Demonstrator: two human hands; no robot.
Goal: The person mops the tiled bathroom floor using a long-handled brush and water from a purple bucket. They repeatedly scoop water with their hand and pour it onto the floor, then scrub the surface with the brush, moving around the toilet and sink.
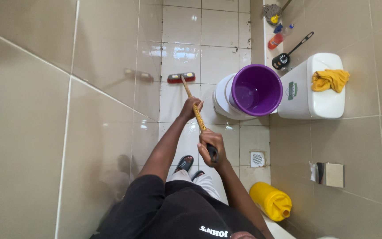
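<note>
Two hands on one long yellow handle, and this reads as a light, stiff tool: a thin rigid pole with a small red-edged scrubber head at the far end, flat on the wet, glossy floor tiles. The left hand is wrapped tight around mid-shaft, the right hand closed over the black grip at the near end, so the head lies well ahead of both fists. That split hold looks right for leverage, though wet fingers could slide on the smooth pole. Taking the purple bucket as landmark, the head sits well to its left, the hands nearer the person.
</note>
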